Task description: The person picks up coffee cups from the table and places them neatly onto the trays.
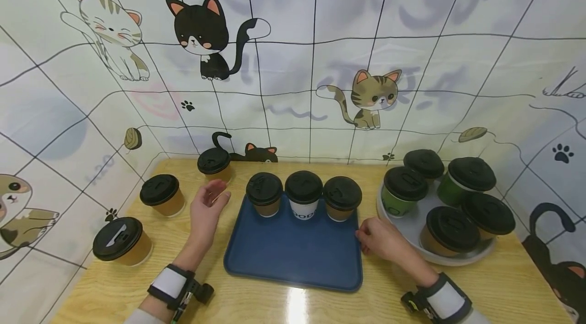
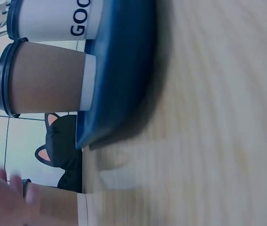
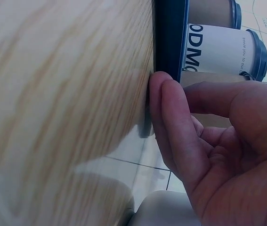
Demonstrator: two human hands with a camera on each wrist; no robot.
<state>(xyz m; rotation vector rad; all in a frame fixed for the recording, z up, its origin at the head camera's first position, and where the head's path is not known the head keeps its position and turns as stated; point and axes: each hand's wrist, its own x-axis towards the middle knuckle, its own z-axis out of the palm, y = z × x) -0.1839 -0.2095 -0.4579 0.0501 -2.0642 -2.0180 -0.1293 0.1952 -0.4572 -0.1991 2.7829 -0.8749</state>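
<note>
A blue tray (image 1: 293,258) lies on the table with three lidded paper cups along its back edge: a brown cup (image 1: 264,194), a white cup with lettering (image 1: 303,195) and another brown cup (image 1: 341,198). My right hand (image 1: 382,238) is at the tray's right rim; in the right wrist view its fingertips (image 3: 171,94) and thumb pinch that rim. My left hand (image 1: 208,212) is raised left of the tray, fingers loosely bent and holding nothing. It is nearest a brown cup with a black lid (image 1: 215,164) at the back left. The left wrist view shows this hand blurred.
Two more brown lidded cups, one at the left (image 1: 162,195) and one nearer (image 1: 122,241), stand on the wooden table (image 1: 256,303). At the right, a round grey-white tray (image 1: 462,259) holds several green and brown lidded cups. A cat-patterned cloth (image 1: 293,69) hangs behind.
</note>
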